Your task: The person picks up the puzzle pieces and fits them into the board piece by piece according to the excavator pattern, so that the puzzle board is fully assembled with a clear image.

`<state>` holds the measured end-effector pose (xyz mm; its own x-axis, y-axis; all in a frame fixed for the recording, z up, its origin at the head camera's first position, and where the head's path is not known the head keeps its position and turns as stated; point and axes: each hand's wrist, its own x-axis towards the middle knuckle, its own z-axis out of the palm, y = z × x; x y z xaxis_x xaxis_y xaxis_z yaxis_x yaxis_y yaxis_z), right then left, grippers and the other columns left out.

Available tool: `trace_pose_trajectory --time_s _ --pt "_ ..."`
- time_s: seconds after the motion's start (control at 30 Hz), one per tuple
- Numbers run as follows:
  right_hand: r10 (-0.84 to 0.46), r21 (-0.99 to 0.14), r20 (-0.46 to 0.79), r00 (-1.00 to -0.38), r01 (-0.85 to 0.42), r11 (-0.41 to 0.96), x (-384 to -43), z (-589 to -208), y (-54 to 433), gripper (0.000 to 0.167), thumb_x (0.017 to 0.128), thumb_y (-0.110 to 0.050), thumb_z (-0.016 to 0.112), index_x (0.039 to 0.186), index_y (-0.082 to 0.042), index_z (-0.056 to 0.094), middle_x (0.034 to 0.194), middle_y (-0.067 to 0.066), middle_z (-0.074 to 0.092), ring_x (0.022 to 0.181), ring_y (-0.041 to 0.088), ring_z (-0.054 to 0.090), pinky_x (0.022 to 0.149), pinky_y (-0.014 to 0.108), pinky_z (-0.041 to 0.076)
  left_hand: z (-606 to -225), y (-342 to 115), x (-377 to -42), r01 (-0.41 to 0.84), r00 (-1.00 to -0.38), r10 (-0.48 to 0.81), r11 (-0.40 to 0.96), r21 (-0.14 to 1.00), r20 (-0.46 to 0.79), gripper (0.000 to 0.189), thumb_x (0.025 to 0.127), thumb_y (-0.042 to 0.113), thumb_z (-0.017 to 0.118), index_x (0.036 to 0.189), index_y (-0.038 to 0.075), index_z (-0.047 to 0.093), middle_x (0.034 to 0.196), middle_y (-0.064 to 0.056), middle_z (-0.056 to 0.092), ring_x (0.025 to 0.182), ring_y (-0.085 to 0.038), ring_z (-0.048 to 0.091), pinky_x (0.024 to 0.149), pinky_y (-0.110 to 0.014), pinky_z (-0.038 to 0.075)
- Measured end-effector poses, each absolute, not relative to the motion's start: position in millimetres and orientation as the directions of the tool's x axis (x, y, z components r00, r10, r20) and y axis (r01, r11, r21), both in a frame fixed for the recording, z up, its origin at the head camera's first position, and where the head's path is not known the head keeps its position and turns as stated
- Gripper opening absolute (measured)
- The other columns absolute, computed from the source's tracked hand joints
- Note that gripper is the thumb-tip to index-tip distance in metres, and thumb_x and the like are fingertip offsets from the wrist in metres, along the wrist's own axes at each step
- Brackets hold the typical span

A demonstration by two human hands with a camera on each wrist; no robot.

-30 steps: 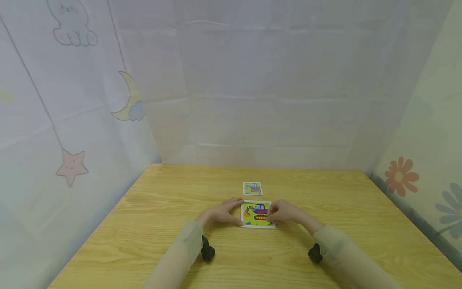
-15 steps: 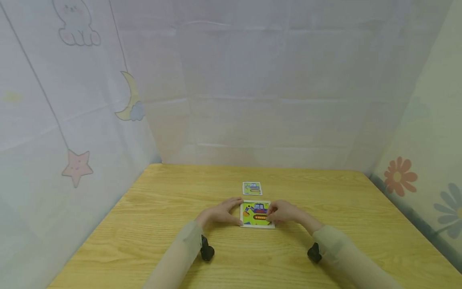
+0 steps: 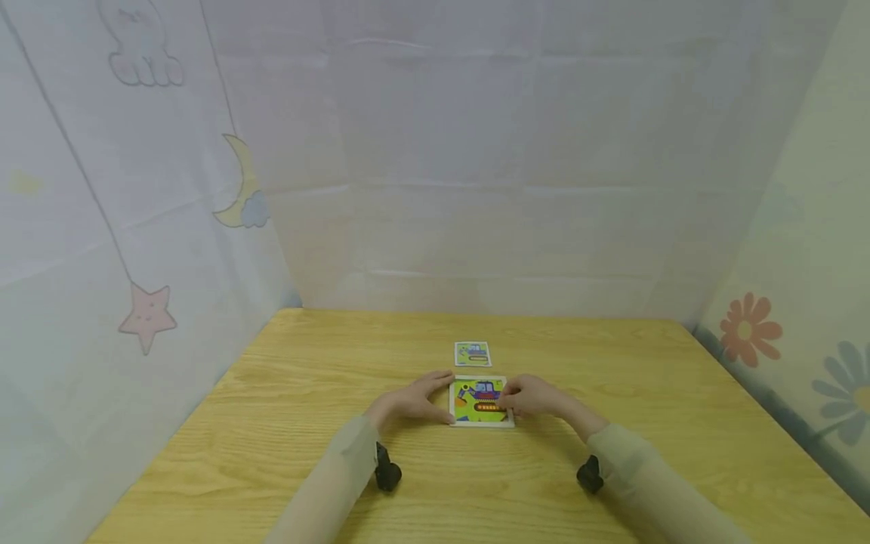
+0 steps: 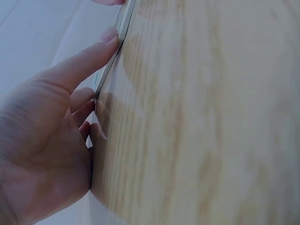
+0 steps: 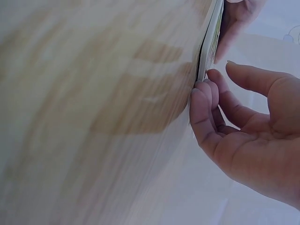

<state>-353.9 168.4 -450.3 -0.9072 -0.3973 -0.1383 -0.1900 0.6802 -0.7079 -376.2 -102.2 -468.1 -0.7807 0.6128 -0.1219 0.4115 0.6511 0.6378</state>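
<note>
A square puzzle board (image 3: 479, 425) with a white frame and an excavator picture on green lies flat on the table. My left hand (image 3: 416, 398) is at its left side, thumb near the near-left corner, a finger near the far-left corner. In the left wrist view the thumb (image 4: 96, 54) is nearly straight against the board's edge. My right hand (image 3: 532, 396) reaches over the right edge, fingertips on the picture. The right wrist view shows its thumb (image 5: 253, 78) apart from the bent fingers, which touch the board's edge; nothing is visible between them. The hand hides the picture's right part.
Just beyond the board lies a small card (image 3: 472, 353) with a matching excavator picture. The wooden table (image 3: 326, 363) reaches back to a pale cloth backdrop (image 3: 516, 189). A black wrist camera (image 3: 387, 468) sits on the left wrist, another (image 3: 590, 474) on the right.
The right fingertips have shifted slightly left and up over the picture, and more of the near-right corner shows. The left hand stays at the board's left edge.
</note>
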Motion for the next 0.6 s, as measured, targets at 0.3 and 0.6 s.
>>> trace_pose_trajectory --time_s 0.3,0.6 --pt "-0.385 -0.705 -0.16 -0.909 -0.168 0.689 -354 -446 165 0.019 0.093 -0.022 0.059 0.089 -0.006 0.067 0.073 0.004 0.059 0.061 0.014 0.047 0.055 0.025 0.039 -465 -104 -376 0.43 -0.768 0.63 0.643 0.634 -0.118 0.086 0.085 0.035 0.069 0.15 0.009 0.02 0.158 -0.009 0.008 0.145 -0.03 0.005 0.116 -0.05 0.013" --pt "-0.419 -0.719 -0.078 -0.905 -0.24 0.652 -353 -443 171 0.023 0.095 -0.023 0.055 0.099 -0.003 0.067 0.087 0.008 0.065 0.074 0.019 0.06 0.063 0.033 0.051 -470 -112 -372 0.279 -0.83 0.551 0.551 0.787 -0.091 0.079 0.088 0.035 0.065 0.15 0.011 0.022 0.157 -0.012 0.016 0.144 -0.033 0.013 0.115 -0.053 0.015"
